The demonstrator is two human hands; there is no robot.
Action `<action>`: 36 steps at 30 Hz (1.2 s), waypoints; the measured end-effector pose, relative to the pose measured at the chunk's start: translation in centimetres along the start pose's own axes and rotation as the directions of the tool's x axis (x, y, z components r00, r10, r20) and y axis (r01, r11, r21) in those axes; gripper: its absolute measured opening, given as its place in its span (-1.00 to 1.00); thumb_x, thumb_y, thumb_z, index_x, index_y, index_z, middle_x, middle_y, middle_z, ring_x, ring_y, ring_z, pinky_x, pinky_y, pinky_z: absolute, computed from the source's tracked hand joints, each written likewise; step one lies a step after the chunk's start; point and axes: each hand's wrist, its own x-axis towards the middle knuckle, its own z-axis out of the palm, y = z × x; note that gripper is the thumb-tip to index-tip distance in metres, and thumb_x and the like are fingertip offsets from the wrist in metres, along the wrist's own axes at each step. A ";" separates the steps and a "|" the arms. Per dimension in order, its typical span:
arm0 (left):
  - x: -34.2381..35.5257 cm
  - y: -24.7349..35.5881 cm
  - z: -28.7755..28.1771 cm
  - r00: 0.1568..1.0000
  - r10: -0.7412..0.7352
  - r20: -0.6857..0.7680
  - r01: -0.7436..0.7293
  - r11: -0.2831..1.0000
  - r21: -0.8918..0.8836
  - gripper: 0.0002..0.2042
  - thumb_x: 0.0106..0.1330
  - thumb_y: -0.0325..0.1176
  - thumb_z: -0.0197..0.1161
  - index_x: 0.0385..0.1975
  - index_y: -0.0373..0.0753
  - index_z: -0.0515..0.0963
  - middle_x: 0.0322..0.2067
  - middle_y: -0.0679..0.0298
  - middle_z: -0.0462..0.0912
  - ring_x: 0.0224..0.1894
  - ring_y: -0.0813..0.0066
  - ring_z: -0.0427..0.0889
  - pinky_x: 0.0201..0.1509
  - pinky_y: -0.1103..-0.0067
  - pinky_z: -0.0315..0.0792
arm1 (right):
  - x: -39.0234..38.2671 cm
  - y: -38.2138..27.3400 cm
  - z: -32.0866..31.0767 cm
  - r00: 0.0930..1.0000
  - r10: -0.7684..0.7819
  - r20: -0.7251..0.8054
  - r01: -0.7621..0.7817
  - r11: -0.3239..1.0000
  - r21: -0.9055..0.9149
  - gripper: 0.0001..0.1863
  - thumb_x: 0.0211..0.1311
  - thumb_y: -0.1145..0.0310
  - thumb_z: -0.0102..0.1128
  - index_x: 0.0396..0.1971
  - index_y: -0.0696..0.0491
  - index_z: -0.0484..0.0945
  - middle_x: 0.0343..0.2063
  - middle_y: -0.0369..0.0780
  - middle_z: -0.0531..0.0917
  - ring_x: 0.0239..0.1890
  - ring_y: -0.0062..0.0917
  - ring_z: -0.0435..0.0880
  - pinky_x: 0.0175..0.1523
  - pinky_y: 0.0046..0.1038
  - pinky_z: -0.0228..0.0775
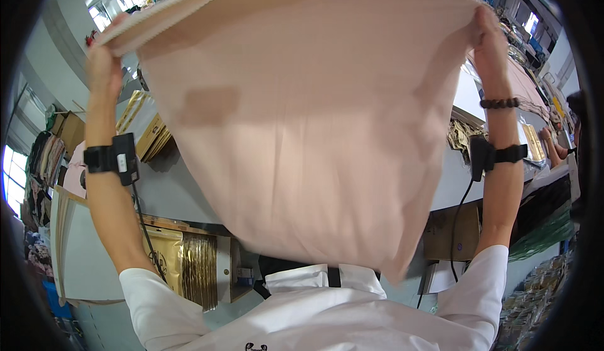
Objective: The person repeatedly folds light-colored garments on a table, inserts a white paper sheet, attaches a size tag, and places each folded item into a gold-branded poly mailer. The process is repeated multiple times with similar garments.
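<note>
A wide piece of pale pink fabric (302,112) is stretched out between my raised hands and hangs down toward my waist. At its upper left corner, my left hand (106,68) grips the edge, its fingers partly blurred and behind the cloth. My right hand (491,43) pinches the upper right corner, thumb on the near side. The upper edge looks finely scalloped and folds over on the left. What lies on the table directly behind the cloth is hidden.
A grey-white table (195,187) stretches behind the fabric. Gold-and-clear packets (151,134) lie on its left side. Below the edge, gold bags (189,263) stand on a shelf, and a cardboard box (450,231) sits at right. Another person's hand (553,146) shows far right.
</note>
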 end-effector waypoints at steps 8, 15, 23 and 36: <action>-10.1 10.0 -8.6 0.852 0.521 -0.038 -0.459 0.781 0.424 -0.60 0.63 -0.32 -0.05 0.21 -0.53 0.50 0.20 -0.03 0.61 0.16 0.02 0.68 0.46 0.26 0.47 | -9.0 -12.0 -7.9 0.999 -0.027 -0.030 0.032 0.983 0.182 -0.61 0.70 0.23 -0.10 0.33 0.09 0.43 0.21 -0.20 0.58 0.27 -0.43 0.56 0.36 -0.26 0.44; -27.1 3.4 -14.7 0.941 0.246 0.232 -0.334 0.566 0.754 -0.89 0.25 -0.40 0.18 -0.48 -0.27 0.53 -0.45 0.34 0.56 -0.41 0.55 0.52 -0.28 0.61 0.39 | -27.7 -8.8 -17.9 0.923 0.288 0.256 -0.314 0.947 0.066 -0.70 0.61 0.21 0.11 0.06 0.14 0.55 -0.07 -0.18 0.66 -0.06 -0.49 0.63 0.14 -0.34 0.49; -34.9 -3.5 -16.7 0.401 -0.875 0.272 0.532 0.464 0.708 -0.72 0.41 -0.39 0.32 0.03 -0.35 0.70 -0.17 0.26 0.79 -0.21 0.50 0.70 -0.03 0.57 0.58 | -33.1 -4.8 -16.7 0.207 0.804 0.558 -0.331 0.594 -0.733 -0.70 0.46 0.20 0.33 -0.25 0.17 0.75 -0.25 -0.16 0.81 -0.25 -0.54 0.70 -0.10 -0.44 0.53; -18.7 -28.0 -3.1 0.467 -0.884 0.029 0.839 0.453 0.303 -0.74 0.44 -0.19 0.38 -0.34 -0.23 0.53 -0.55 0.27 0.63 -0.69 0.60 0.48 -0.62 0.65 0.29 | -18.7 27.4 -8.3 0.835 0.541 0.097 -0.115 0.345 -0.932 -0.49 0.25 0.06 0.47 -0.07 0.24 0.73 -0.37 -0.13 0.78 -0.35 -0.48 0.72 -0.20 -0.34 0.54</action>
